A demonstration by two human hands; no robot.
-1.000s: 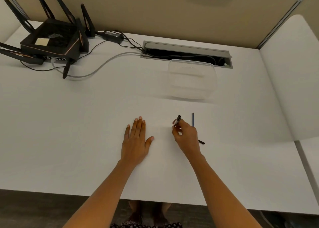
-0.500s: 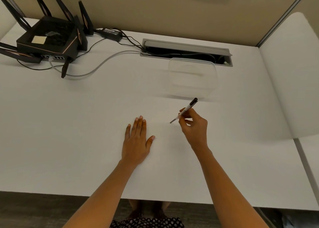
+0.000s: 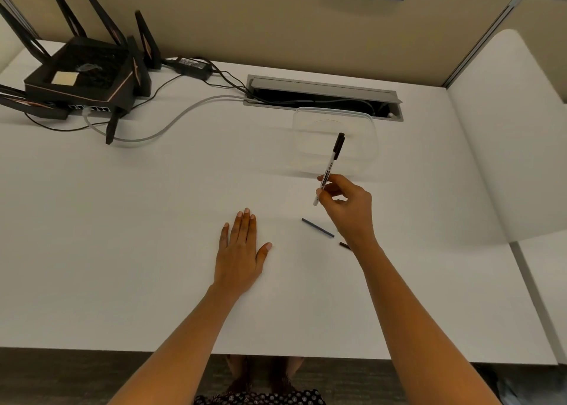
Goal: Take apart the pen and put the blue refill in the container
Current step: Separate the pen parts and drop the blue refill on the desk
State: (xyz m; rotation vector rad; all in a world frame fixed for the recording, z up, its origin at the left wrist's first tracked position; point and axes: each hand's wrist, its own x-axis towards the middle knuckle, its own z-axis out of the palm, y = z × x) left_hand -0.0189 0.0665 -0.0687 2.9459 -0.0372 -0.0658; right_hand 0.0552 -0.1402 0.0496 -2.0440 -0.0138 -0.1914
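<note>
Your right hand [image 3: 346, 205] pinches one pen [image 3: 330, 165], cap end up, before one clear container [image 3: 363, 147]. Your left hand [image 3: 239, 251] lies flat on the table [image 3: 122, 220], fingers straight. One blue refill [image 3: 317, 227] lies between your hands, with one dark piece [image 3: 344, 245] near it.

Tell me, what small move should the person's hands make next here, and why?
Probably lay the white pen barrel with the black cap down on the white desk, freeing the right hand that pinches it. The thin blue refill lies loose on the desk beside that wrist, not in the clear plastic container, and the left hand rests flat on the desk.
</note>
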